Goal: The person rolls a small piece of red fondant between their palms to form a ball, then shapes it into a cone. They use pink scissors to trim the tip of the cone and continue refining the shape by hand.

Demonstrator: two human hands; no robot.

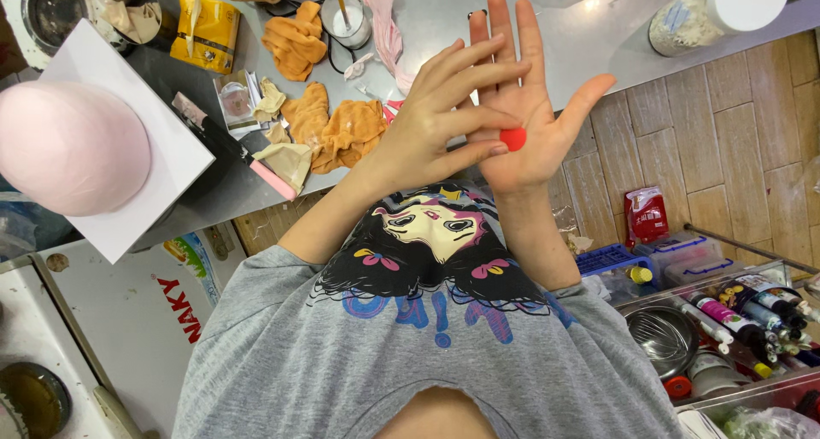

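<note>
Grey shirt; left hand presses red lump, perhaps clay, onto right hand.

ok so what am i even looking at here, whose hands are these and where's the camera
There is no machine here, just one person working with bare hands. The single picture comes from a camera worn on their head, looking down, so the grey printed shirt fills the bottom and the arms reach up the frame.

The right hand is open, palm up, with a small red ball on it. The left hand lies flat across it, fingertips touching the ball.

Beyond them is a steel table holding a pink dome on a white board, crumpled orange cloths, a yellow packet and a white-lidded jar. At lower right sits a metal bowl.
</note>
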